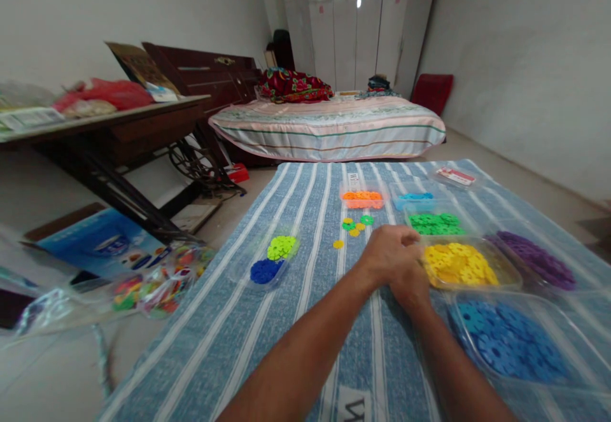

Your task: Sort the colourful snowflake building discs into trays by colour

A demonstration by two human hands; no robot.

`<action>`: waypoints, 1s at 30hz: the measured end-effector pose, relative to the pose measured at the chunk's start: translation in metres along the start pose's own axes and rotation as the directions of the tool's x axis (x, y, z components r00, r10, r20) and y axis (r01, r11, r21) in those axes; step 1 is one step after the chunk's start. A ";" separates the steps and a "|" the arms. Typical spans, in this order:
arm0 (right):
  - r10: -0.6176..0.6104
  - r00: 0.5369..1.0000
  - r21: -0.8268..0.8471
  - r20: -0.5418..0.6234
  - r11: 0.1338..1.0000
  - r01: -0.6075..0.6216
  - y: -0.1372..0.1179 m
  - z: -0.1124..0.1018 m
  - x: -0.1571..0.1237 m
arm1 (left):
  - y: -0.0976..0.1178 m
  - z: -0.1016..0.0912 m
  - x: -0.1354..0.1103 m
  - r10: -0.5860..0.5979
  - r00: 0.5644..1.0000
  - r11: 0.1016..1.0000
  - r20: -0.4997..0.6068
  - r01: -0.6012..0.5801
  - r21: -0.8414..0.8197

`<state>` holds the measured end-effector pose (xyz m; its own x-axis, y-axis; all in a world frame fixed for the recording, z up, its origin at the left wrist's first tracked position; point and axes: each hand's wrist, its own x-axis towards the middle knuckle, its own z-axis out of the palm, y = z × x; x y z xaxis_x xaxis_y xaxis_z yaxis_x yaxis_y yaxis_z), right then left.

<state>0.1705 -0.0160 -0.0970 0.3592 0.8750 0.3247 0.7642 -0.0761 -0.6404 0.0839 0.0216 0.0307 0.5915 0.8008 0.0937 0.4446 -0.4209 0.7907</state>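
My left hand (387, 250) and my right hand (411, 277) meet over the striped cloth, at the left side of a clear tub of yellow notched discs (459, 264). The left hand's fingers are curled in and overlap the right hand. Both hands look closed, but whatever lies between the fingers is hidden. Just beyond them is a tub of green discs (436, 223). A few loose pieces lie on the cloth to the left of the hands, among them a green disc (366, 219) and a yellow disc (338, 244).
Tubs of orange (363, 200), light blue (414, 198), purple (537, 260) and large blue discs (513, 339) stand around. At left, one tub holds lime discs (282, 247) and dark blue discs (266, 272). A lidded box (456, 176) lies at the far right corner.
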 end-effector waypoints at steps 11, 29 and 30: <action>-0.029 0.997 0.054 0.077 0.998 0.025 -0.004 -0.007 0.002 | -0.056 -0.046 -0.069 -0.424 0.890 0.712 0.169 0.212 0.670; 0.014 0.995 0.066 0.097 0.998 -0.020 -0.005 -0.009 0.000 | -0.049 -0.125 -0.091 -0.275 0.961 0.860 0.036 0.229 0.456; 0.012 0.995 0.065 0.096 0.998 -0.018 -0.005 -0.009 0.000 | -0.050 -0.139 -0.094 -0.297 0.955 0.843 0.016 0.254 0.474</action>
<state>0.1714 -0.0204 -0.0874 0.3151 0.9158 0.2488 0.7212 -0.0607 -0.6900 -0.0877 0.0273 0.0665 0.4436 0.8827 -0.1549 0.8440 -0.3534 0.4035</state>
